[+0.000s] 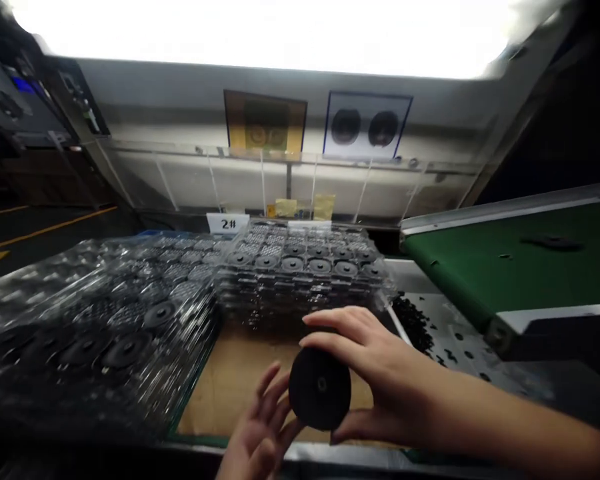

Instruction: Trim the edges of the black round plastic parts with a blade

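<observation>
A black round disc (320, 389) with a small light mark at its centre is held up over the brown board (225, 387). My right hand (375, 373) grips it from the right, fingers along the top edge and thumb at the lower edge. At the disc's left side is my left hand (260, 427), its fingers apart and slightly curled. Its fingertips come up to the disc's edge; whether they touch it I cannot tell. Behind the hands stands a stack of clear plastic trays (305, 267) holding round dark parts.
More clear trays (130, 300) of round parts fill the left side. Small black pieces (415, 327) lie on the grey surface at right, beside a green conveyor belt (510, 260) carrying a dark part (553, 243). A "2#" sign (228, 224) stands behind the trays.
</observation>
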A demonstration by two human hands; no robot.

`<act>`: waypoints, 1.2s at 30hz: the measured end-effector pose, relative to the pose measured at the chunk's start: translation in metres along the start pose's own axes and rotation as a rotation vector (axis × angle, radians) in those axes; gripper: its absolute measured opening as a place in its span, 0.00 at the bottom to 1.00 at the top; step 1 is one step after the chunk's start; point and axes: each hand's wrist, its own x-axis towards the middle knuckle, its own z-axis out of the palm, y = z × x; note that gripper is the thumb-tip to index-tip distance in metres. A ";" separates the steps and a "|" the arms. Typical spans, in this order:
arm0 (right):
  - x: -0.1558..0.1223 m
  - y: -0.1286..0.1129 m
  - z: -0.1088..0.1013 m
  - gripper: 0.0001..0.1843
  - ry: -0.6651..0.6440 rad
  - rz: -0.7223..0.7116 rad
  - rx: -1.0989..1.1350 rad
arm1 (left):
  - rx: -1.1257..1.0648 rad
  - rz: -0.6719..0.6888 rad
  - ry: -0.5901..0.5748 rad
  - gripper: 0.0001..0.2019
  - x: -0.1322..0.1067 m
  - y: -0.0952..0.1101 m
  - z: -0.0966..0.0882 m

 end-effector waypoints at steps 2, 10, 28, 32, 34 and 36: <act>-0.010 0.002 0.030 0.35 -0.049 0.098 0.167 | -0.036 0.003 -0.101 0.41 0.008 -0.010 0.006; -0.035 0.031 0.125 0.45 0.007 0.349 0.458 | 0.009 -0.275 0.012 0.35 0.033 -0.021 -0.013; -0.064 0.070 0.228 0.15 0.236 1.022 0.479 | -0.145 -0.464 0.147 0.19 0.103 -0.025 -0.051; -0.056 0.064 0.251 0.13 0.178 1.012 0.383 | -0.123 -0.424 0.252 0.23 0.108 -0.026 -0.061; -0.055 0.057 0.255 0.13 0.167 0.975 0.400 | -0.120 -0.401 0.286 0.27 0.110 -0.028 -0.065; -0.055 0.056 0.256 0.13 0.147 0.925 0.436 | -0.122 -0.390 0.315 0.29 0.110 -0.029 -0.069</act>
